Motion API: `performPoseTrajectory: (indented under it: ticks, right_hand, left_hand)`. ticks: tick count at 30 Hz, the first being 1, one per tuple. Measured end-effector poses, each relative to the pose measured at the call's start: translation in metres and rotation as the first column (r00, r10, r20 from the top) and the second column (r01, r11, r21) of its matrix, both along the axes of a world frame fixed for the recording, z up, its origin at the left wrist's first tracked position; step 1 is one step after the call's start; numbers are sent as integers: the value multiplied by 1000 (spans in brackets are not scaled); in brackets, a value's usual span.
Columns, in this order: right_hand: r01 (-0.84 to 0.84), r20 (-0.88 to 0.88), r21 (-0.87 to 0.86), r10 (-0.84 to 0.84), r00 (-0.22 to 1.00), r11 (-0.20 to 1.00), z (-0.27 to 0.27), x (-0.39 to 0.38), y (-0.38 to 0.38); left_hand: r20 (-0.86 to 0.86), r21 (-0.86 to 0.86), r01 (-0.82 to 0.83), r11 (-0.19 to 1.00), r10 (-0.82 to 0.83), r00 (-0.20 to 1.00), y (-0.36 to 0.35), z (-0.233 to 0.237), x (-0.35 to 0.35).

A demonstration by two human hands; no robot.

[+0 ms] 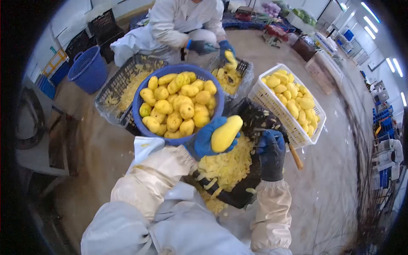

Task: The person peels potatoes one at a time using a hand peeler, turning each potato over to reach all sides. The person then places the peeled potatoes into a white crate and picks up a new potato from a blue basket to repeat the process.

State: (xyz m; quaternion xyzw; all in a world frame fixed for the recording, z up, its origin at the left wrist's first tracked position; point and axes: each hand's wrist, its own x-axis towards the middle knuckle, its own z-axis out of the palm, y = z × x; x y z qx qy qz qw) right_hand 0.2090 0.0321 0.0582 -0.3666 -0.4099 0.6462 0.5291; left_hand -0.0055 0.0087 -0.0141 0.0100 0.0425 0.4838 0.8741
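My left hand, in a blue glove, is wrapped round a smooth yellow potato that looks peeled. In a darker blue glove, my right hand is closed on a small peeler, mostly hidden by the fingers. Below and between the hands, pale yellow peelings lie heaped in a black-lined crate. Unpeeled potatoes with brown spots fill a round blue tub just beyond my left hand. A wooden-handled tool rests at the crate's edge, right of my right hand.
A white basket of peeled potatoes stands at the right. Two lined crates with peelings flank the tub's far side. Opposite me a gloved co-worker holds another potato. An upright blue bucket stands far left.
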Motion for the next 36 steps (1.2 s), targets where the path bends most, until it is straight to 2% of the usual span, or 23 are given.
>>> performPoseTrajectory:
  ticks: [2,5,6,8,11,13,15,17,19,21,23,25,26,27,28,29,30,31,32,33,34,35,36]
  right_hand:
    - [51,-97,49,-46,994,997,2,9,6]
    - [96,-284,-83,-116,952,992,5,17,6]
    - [105,-288,-88,-126,949,991,7,19,1]
    - [11,-100,9,-10,995,1000,14,21,-13]
    - [-92,-44,79,95,994,993,17,15,-30]
    - [-63,71,88,57,996,994,20,14,-35]
    - [-35,198,20,30,980,999,16,18,-30]
    - [98,196,54,-106,975,994,-6,41,-7]
    - [192,9,28,-193,981,981,-9,58,3]
    - [159,-23,20,-159,987,987,7,46,-16]
    - [-56,126,16,54,991,998,12,34,-36]
    - [-53,155,-70,64,986,996,-5,49,-22]
    - [55,479,472,-308,822,880,-32,72,-4]
    - [-99,479,859,-722,498,502,-32,82,4]
    - [-84,576,777,-653,492,623,-30,98,-3]
    - [-88,574,783,-660,485,616,-30,105,-8]
    - [191,398,389,-351,847,901,-32,109,-13]
    - [151,-58,-167,-163,985,974,-35,110,-19]
    - [142,522,450,-389,759,882,-58,108,-20]
    - [147,519,451,-392,759,880,-53,109,-23]
    - [222,270,156,-257,928,963,-44,111,-25]
    - [172,-47,-151,-181,982,973,-38,114,-24]
    - [125,-168,-245,-169,971,962,-37,119,-20]
  left_hand:
    - [-152,298,30,954,16,988,-5,14,4]
    - [-134,204,110,973,-84,987,-9,17,3]
    - [-216,153,105,983,-70,974,-13,22,4]
    - [-236,184,118,976,-73,969,-16,21,8]
    - [-348,287,128,949,-21,937,-18,29,17]
    - [-564,362,181,914,61,824,-20,37,21]
    - [-578,411,251,876,38,815,-25,46,24]
    - [-643,403,330,854,8,766,-30,53,25]
    - [-614,400,313,861,-2,789,-23,46,29]
    - [-581,361,249,899,8,814,-15,37,31]
    - [-591,329,244,912,-3,807,-13,37,34]
    - [-691,326,365,872,-44,721,-21,40,37]
    - [-678,308,375,874,-75,731,-26,45,40]
    - [-678,321,435,842,-117,726,-26,43,37]
    - [-719,302,412,860,-78,691,-24,44,39]
    - [-753,288,380,879,-37,657,-23,45,43]
    - [-748,297,377,877,-32,663,-19,36,46]
    - [-720,168,308,937,-97,688,-11,18,48]
    - [-684,26,242,970,-159,712,-4,0,49]
    - [-686,27,245,969,-160,710,-1,-17,48]
    - [-639,-65,220,973,-210,740,1,-35,46]
    - [-586,-154,197,968,-250,771,5,-53,47]
    - [-575,-227,137,964,-246,780,8,-63,53]
